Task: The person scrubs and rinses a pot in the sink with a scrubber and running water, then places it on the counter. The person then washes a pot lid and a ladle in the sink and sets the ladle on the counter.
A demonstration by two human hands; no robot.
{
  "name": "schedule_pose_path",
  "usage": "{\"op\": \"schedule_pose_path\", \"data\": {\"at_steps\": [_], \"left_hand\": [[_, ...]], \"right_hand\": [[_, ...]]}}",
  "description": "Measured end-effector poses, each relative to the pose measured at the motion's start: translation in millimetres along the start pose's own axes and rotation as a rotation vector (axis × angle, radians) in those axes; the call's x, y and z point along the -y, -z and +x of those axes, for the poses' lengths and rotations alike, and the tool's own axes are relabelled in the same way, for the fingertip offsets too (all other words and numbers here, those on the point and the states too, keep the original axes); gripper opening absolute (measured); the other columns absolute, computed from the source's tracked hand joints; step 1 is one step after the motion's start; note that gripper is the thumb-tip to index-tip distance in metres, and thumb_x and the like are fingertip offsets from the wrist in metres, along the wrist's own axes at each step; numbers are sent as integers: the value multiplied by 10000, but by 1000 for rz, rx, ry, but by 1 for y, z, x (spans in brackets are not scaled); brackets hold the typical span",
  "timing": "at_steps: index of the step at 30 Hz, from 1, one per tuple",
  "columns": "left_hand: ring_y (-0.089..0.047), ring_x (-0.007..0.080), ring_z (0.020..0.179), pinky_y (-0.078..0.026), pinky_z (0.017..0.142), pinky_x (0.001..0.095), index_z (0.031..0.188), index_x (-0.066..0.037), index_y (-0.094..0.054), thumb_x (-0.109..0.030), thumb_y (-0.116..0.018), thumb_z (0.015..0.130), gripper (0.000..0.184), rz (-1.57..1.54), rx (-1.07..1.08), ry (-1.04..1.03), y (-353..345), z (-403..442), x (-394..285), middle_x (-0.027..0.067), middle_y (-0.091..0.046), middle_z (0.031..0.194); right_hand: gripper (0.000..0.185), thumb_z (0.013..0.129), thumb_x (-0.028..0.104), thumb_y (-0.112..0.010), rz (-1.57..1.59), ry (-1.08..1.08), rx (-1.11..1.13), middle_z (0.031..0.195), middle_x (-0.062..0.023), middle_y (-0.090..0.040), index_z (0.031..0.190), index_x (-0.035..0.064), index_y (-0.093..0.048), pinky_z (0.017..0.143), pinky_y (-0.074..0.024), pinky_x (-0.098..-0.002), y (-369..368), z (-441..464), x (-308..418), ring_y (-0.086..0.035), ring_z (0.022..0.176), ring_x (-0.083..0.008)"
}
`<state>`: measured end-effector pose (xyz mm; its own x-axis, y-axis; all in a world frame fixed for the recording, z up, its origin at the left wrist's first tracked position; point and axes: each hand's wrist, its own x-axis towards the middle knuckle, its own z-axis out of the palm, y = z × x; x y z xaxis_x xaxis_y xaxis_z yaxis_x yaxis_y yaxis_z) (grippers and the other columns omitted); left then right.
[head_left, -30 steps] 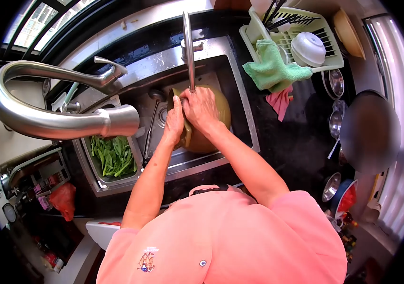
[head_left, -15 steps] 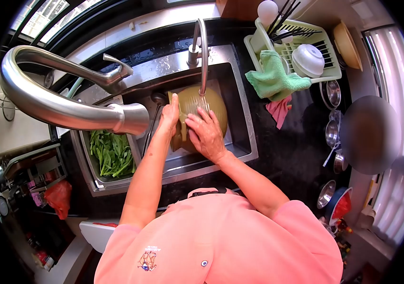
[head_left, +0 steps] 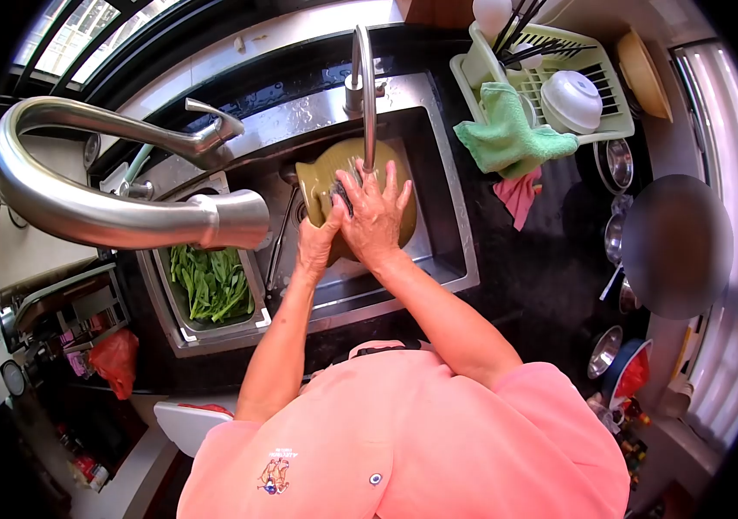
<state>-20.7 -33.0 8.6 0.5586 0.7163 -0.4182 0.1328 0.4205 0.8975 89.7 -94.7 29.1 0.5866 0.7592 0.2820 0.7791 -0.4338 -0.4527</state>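
An olive-brown rounded pot (head_left: 321, 177) lies tilted in the right sink basin (head_left: 438, 208), beneath the thin curved faucet (head_left: 370, 112). My left hand (head_left: 315, 246) grips its near left edge, the thumb on top and the fingers mostly hidden. Spread over the pot is my right hand (head_left: 375, 212), its fingers apart and palm down, right under the faucet's spout. A small dark patch shows between the two hands; I cannot make out what it is. Left of the pot, a ladle (head_left: 281, 233) leans in the basin.
Leafy greens (head_left: 211, 281) fill a tub in the left basin. A large faucet (head_left: 109, 225) arches over that side. At the right stand a pale green dish rack (head_left: 607, 95) with a white bowl (head_left: 571, 101), a green cloth (head_left: 507, 130) and several metal bowls.
My right hand has moved up and its fingers have spread wider. My left hand has slid down the pot's edge toward me. The pot has turned and tilted a little.
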Motion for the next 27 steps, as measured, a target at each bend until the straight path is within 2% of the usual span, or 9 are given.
{"op": "schedule_pose_path", "data": {"at_steps": [1, 4, 5, 9, 12, 17, 22, 24, 27], "left_hand": [[-614, 131, 1039, -483, 925, 311, 1255, -38, -656, -403, -802, 869, 551, -92, -42, 44, -7, 0, -1, 25, -670, 1163], [-621, 134, 1023, -487, 918, 305, 1246, -48, -661, -378, -829, 829, 558, -234, -10, 111, -16, 3, -25, 29, -674, 1138], [-642, 143, 953, -509, 858, 298, 1186, -36, -684, -359, -836, 803, 523, -235, -38, 144, -19, 0, -33, 35, -686, 1059], [-651, 141, 792, -530, 728, 307, 1062, -10, -714, -388, -820, 803, 470, -181, -40, 275, -12, 1, -27, 45, -689, 923], [-647, 133, 806, -525, 728, 305, 1052, -24, -718, -407, -818, 799, 470, -208, -57, 351, -9, 0, -27, 41, -688, 929], [-702, 220, 922, -564, 832, 366, 1199, -31, -645, -473, -742, 849, 572, -412, -95, 419, 3, 28, -22, 93, -715, 1040], [-677, 220, 948, -535, 841, 348, 1177, -17, -662, -502, -731, 854, 587, -397, -76, 364, 5, 23, -19, 108, -696, 1096], [-630, 179, 899, -500, 806, 322, 1106, 19, -694, -518, -734, 847, 597, -110, -144, 325, -17, 21, -19, 83, -688, 1054], [-572, 147, 867, -479, 770, 318, 1024, 60, -723, -590, -733, 838, 676, -109, -131, 261, -30, 33, -5, 74, -666, 942]], "right_hand": [[430, 907, 350, -675, -24, 4, -12, 1440, -81, -562, 1316, 225, -634, 1084, -234, -760, 0, 0, 1, -360, 1413, -482], [428, 937, 366, -641, 74, 29, 101, 1421, -82, -589, 1342, 228, -618, 1084, -247, -750, 3, 18, -10, -396, 1400, -466], [421, 938, 337, -638, 75, 58, 113, 1344, -115, -639, 1326, 172, -630, 1091, -326, -671, 3, 21, -20, -491, 1337, -437], [376, 930, 244, -618, 367, -146, 169, 1231, -165, -683, 1242, 38, -658, 1070, -430, -517, 11, 26, -36, -598, 1220, -404], [358, 901, 242, -656, 306, 60, -21, 1228, -141, -678, 1217, 74, -681, 1077, -412, -505, 10, -10, -21, -582, 1234, -382], [513, 849, 217, -740, 178, 402, 163, 1470, -90, -523, 1343, 195, -603, 1176, -256, -569, 25, -77, -17, -409, 1415, -371], [498, 863, 254, -718, 150, 116, 68, 1444, -60, -536, 1340, 197, -583, 1163, -238, -614, 23, -57, -10, -386, 1428, -362], [474, 878, 257, -700, 80, -82, 31, 1434, -60, -541, 1332, 188, -581, 1158, -248, -617, 10, -30, -7, -394, 1417, -367], [430, 909, 250, -659, 62, -98, 1, 1373, -76, -586, 1322, 162, -582, 1132, -303, -596, 9, -20, -17, -453, 1370, -379]]}}
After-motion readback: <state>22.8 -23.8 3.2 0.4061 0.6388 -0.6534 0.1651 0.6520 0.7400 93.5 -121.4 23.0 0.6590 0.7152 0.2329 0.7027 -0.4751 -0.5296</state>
